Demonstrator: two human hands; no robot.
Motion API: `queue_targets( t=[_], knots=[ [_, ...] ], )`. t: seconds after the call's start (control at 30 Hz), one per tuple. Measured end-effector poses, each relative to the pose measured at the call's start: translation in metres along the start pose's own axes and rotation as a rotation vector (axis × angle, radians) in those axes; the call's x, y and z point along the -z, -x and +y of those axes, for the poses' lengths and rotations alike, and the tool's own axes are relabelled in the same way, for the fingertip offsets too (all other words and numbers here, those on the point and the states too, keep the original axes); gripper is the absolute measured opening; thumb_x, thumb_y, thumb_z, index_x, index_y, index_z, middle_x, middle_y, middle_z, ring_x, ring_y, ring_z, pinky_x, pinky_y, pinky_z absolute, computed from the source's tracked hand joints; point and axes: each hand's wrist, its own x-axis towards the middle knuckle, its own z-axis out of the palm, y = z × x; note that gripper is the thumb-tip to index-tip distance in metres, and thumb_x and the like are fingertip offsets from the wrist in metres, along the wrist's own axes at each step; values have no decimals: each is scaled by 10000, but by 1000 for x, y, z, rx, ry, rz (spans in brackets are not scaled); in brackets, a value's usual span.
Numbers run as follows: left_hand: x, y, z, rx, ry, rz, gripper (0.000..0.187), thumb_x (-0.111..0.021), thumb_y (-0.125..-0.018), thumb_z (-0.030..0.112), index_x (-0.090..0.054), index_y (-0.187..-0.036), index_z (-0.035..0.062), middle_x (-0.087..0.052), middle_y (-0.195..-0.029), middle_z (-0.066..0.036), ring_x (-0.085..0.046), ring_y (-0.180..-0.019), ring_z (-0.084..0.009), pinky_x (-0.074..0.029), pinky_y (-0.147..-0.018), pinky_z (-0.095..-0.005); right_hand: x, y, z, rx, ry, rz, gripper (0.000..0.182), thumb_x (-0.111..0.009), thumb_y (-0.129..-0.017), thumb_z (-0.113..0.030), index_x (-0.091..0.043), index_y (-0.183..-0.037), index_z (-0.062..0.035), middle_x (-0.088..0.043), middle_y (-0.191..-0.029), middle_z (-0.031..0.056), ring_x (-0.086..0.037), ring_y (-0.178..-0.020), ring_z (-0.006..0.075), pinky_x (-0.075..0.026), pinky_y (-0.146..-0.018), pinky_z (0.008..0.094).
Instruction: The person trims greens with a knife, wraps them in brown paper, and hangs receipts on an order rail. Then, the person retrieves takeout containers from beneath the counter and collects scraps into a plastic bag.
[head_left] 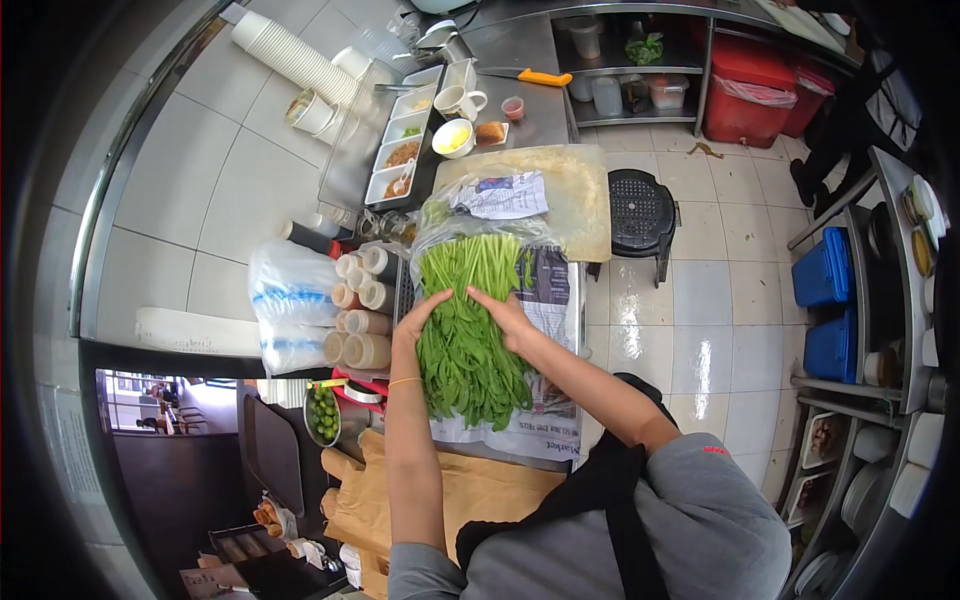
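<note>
The bundle of green leafy stalks [465,335] lay on a sheet of newspaper [545,400] spread over the worktop [500,455], with its stems toward the clear plastic bag [470,225] and its leaves toward the person. The left hand [418,318] pressed on the left side of the bundle and the right hand [505,318] on the right side; both hands were flat and unclenched, the fingers spread over the greens, so the grip was a gentle squeeze from two sides and not a closed fist. To do this step well, I think the hands should push inward evenly, so that the stalks stay parallel and the stems stay level at one end. Too much pressure could bruise the soft leaves. The bundle should stay in the middle of the paper, because the row of bottles [362,305] stood just beside it on the left, and a cutting board [575,195] lay beyond the bag.
</note>
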Motion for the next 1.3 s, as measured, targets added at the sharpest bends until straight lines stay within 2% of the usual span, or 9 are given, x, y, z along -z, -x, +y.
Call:
queue_targets(
  t=[0.2, 0.4, 0.53, 0.67, 0.77, 0.9, 1.0, 1.17, 1.3],
  knots=[
    [-3, 3, 2, -38, 12, 3, 618, -672, -768, 407, -509, -1217, 15, -564, -1171, -93, -550, -1025, -172, -443, -884, -297, 12, 7, -19, -171, -226, -202, 720, -759, -706, -368, -458, -1213, 45, -545, -1155, 189, -585, -1005, 254, -510, -835, 413],
    [6, 3, -7, -53, 38, 45, 602, -662, -765, 413, -523, -1204, 25, -579, -1142, -81, -553, -1002, -171, -438, -870, -296, 8, -4, -14, -259, -131, -314, 760, -694, -753, -443, -399, -1294, 3, -480, -1270, 160, -507, -1127, 262, -435, -938, 404],
    [56, -33, -59, -90, 133, 122, 613, -662, -728, 435, -542, -1184, 44, -598, -1103, -79, -569, -956, -194, -449, -845, -314, -4, 16, -15, -149, -98, -374, 814, -699, -751, -432, -327, -1337, -7, -384, -1351, 159, -412, -1214, 254, -393, -977, 407],
    [30, 12, -37, -90, 208, 86, 556, -654, -737, 423, -566, -1128, 37, -621, -1026, -86, -596, -878, -207, -479, -784, -329, -8, 30, -17, -105, -144, -359, 807, -747, -720, -358, -340, -1302, 24, -457, -1270, 170, -468, -1149, 249, -412, -946, 383],
    [36, 19, -36, -91, 180, 77, 550, -658, -732, 419, -572, -1108, 28, -632, -988, -85, -606, -837, -206, -487, -758, -323, -14, 25, -6, 64, -48, -363, 779, -754, -719, -311, -348, -1293, 25, -503, -1213, 155, -499, -1102, 232, -429, -915, 355],
    [52, 26, -46, -139, 307, 31, 564, -663, -718, 417, -561, -1114, 29, -636, -958, -87, -613, -797, -216, -499, -728, -333, -31, 44, -13, 227, -14, -276, 577, -752, -725, -192, -465, -1181, 16, -568, -1096, 112, -553, -996, 197, -447, -860, 313],
    [54, 40, -44, -226, 383, 36, 639, -697, -672, 422, -527, -1152, 35, -628, -970, -107, -611, -810, -239, -513, -711, -368, -46, 71, -28, 312, 13, -275, 558, -760, -711, -166, -476, -1154, 17, -576, -1059, 97, -564, -953, 181, -452, -838, 303],
    [4, 119, 13, -346, 221, 280, 687, -727, -632, 427, -530, -1152, 24, -618, -1009, -104, -600, -866, -240, -503, -749, -350, -61, 101, -48, 341, 1, -366, 571, -768, -702, -176, -475, -1152, 19, -573, -1055, 95, -560, -952, 176, -452, -838, 300],
    [-2, 171, 64, -442, 179, 256, 650, -709, -671, 396, -528, -1164, 12, -614, -1037, -113, -604, -891, -225, -507, -769, -341, -77, 146, -88, 436, -23, -406, 552, -747, -725, -154, -462, -1161, 31, -573, -1055, 102, -559, -956, 189, -452, -845, 311]
  ],
)
